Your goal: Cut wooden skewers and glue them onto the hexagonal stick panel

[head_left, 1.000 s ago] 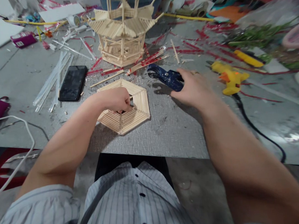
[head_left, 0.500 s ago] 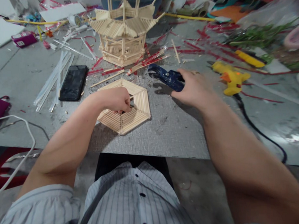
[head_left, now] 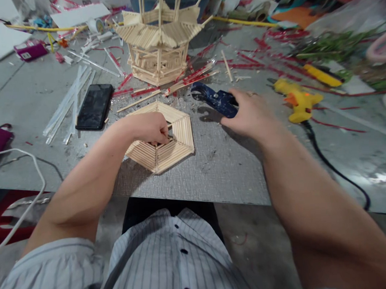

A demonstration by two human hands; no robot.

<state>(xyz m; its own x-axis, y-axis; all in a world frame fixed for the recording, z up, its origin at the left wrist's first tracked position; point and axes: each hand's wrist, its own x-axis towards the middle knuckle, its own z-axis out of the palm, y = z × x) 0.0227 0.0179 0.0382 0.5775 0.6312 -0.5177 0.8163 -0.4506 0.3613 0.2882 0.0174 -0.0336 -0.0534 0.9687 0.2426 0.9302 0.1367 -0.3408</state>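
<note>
A flat hexagonal panel of thin wooden sticks (head_left: 183, 134) lies on the grey table before me, with a gap at its centre. Over that gap my left hand (head_left: 153, 128) is closed, its fingertips pinching what looks like a short wooden stick at the inner edge. My right hand (head_left: 248, 113) is wrapped round the handles of a dark blue cutter (head_left: 215, 99), whose head points left, just beyond the panel's right corner. Behind the panel rises a tiered stick pagoda (head_left: 158, 38); its top is cut off by the frame.
A black phone (head_left: 94, 106) lies left of the panel, beside clear glue sticks (head_left: 68, 101). On the right rests a yellow glue gun (head_left: 296, 99) with a black cord. Red-and-clear wrappers (head_left: 192, 77) litter the table around the pagoda. A loose stick (head_left: 139, 101) lies behind the panel.
My left fingertips have shifted very slightly at the panel's central gap. The right hand and the cutter stay where they were.
</note>
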